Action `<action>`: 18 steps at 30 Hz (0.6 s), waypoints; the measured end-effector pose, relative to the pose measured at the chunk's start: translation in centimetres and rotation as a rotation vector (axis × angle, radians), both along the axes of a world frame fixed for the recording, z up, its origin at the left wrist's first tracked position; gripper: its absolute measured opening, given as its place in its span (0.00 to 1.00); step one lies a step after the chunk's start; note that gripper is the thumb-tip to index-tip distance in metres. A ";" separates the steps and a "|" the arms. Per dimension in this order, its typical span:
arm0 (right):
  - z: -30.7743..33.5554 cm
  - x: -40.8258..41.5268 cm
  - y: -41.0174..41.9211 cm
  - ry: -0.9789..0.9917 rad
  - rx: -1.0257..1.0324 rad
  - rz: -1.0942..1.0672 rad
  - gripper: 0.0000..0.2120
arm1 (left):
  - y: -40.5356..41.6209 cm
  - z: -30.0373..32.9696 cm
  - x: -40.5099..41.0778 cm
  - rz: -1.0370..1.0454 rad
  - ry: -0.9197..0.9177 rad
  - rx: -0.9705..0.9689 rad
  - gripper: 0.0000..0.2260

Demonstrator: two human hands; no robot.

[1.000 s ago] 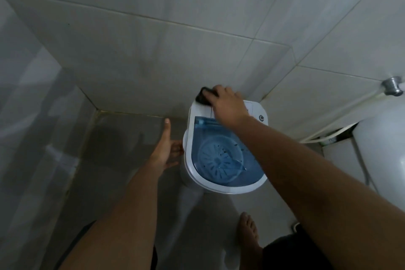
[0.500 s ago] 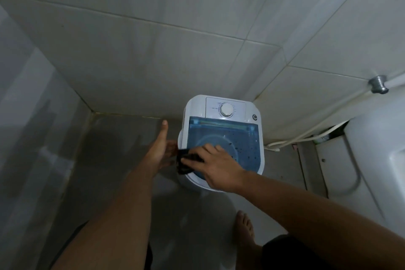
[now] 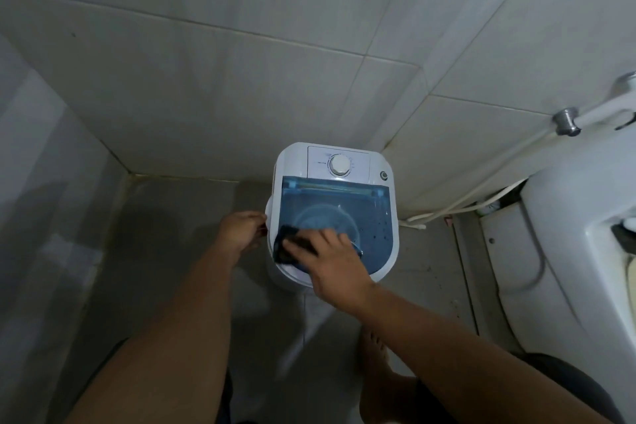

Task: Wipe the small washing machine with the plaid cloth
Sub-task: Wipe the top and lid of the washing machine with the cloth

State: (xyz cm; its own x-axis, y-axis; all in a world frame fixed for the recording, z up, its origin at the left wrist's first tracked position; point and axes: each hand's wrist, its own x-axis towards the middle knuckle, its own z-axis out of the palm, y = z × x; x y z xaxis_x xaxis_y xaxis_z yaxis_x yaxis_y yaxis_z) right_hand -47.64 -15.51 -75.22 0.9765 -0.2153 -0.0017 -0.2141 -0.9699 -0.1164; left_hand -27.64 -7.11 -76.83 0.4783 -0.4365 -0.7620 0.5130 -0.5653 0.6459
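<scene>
A small white washing machine (image 3: 347, 157) with a blue see-through lid and a round dial stands on the floor in the tiled corner. My right hand (image 3: 335, 265) presses a dark cloth (image 3: 287, 244) flat on the near left part of the lid. The cloth looks almost black in this dim light; its plaid does not show. My left hand (image 3: 239, 231) is at the machine's left side, its fingertips at the side of the body, and seems to hold it there.
Tiled walls close in behind and to the left. A white fixture (image 3: 585, 234) stands at the right, with a white hose (image 3: 464, 205) and a metal pipe fitting (image 3: 566, 122) along the wall. My bare foot (image 3: 375, 348) rests on the floor just before the machine.
My right hand with the cloth moved from the control panel at the back down to the lid's near left edge. My left hand curled in against the machine's side.
</scene>
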 end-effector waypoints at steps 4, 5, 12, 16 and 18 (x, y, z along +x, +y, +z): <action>0.8 -1.7 -2.8 0.110 -0.107 0.244 0.35 | 0.0 -0.4 0.1 0.011 -0.013 -0.004 0.08; 1.1 -1.2 -4.0 0.093 -0.123 0.137 0.36 | 0.0 -0.4 0.1 0.014 -0.012 -0.004 0.08; 1.4 0.5 -0.2 0.078 0.016 -0.142 0.36 | -0.1 -0.2 -0.2 0.018 -0.026 -0.007 0.08; 2.3 -2.2 0.4 -0.045 0.220 0.094 0.30 | 0.1 -0.4 0.2 -0.008 -0.036 -0.004 0.03; 3.0 -2.0 -2.9 -0.205 0.246 -0.163 0.26 | 0.0 -0.7 0.2 -0.012 -0.039 -0.003 0.07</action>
State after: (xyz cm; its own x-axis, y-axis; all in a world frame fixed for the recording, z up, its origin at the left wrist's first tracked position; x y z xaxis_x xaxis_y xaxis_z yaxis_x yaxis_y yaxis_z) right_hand -49.61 -18.39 -72.17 0.9148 -0.3858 0.1193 -0.3116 -0.8624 -0.3989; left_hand -27.40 -7.06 -77.56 0.5020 -0.4449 -0.7417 0.4805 -0.5696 0.6669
